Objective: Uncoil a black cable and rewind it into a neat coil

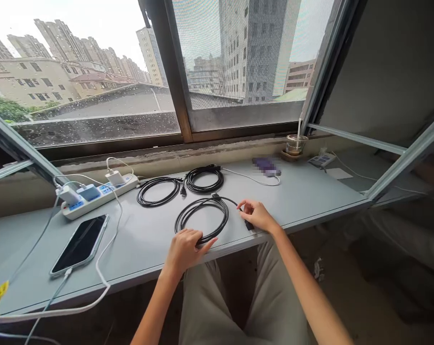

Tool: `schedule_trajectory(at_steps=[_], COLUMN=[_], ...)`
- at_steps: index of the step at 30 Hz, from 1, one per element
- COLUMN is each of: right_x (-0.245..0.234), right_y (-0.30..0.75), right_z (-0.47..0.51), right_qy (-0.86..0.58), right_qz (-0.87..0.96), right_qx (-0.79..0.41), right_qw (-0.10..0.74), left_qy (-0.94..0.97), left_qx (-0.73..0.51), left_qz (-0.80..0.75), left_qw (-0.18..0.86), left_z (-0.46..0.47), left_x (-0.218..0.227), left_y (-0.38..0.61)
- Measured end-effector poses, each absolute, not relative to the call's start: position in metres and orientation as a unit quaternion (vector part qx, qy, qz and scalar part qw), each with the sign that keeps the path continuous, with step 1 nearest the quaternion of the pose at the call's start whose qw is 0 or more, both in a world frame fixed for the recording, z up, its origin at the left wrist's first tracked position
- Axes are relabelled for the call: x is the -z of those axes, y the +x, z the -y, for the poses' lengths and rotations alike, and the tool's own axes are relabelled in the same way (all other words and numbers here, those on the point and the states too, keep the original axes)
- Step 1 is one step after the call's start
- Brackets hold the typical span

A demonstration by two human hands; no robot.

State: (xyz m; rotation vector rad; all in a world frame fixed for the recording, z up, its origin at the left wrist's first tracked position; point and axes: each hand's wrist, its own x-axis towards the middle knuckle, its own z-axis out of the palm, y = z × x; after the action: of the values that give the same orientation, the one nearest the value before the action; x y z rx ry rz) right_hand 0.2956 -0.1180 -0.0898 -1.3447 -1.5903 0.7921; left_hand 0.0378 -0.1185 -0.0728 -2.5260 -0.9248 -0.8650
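A coiled black cable [226, 216] lies flat near the front edge of the desk. My left hand [186, 247] rests over the near side of the coil, its fingers curled on the loops and its thumb pointing right. To the right, my right hand [257, 215] pinches the same cable's free end between thumb and fingers. A black connector [249, 224] at that end sits just under the hand. Behind lie two more black coils, the left coil [141, 197] and the right coil [222, 179], both apart from my hands.
A phone [81, 243] with a charging cord lies at the left. Behind it stands a white power strip [100, 197] holding several plugs. A blurred purple object [266, 166] with a white cord and a drink cup [296, 143] are by the window. Metal frame bars [404, 163] rise at both sides.
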Motion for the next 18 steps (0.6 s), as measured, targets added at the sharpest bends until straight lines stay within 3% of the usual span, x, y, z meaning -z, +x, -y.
schedule_trajectory(at_steps=[18], right_x=[0.103], right_y=[0.294], right_z=[0.132], right_qy=[-0.530], right_qz=[0.669], right_qx=[-0.284], right_qw=[0.436], left_qy=[-0.867], left_qx=[0.360], left_qz=[0.320], left_qw=[0.131], left_z=[0.141], left_x=[0.073], left_y=[0.031])
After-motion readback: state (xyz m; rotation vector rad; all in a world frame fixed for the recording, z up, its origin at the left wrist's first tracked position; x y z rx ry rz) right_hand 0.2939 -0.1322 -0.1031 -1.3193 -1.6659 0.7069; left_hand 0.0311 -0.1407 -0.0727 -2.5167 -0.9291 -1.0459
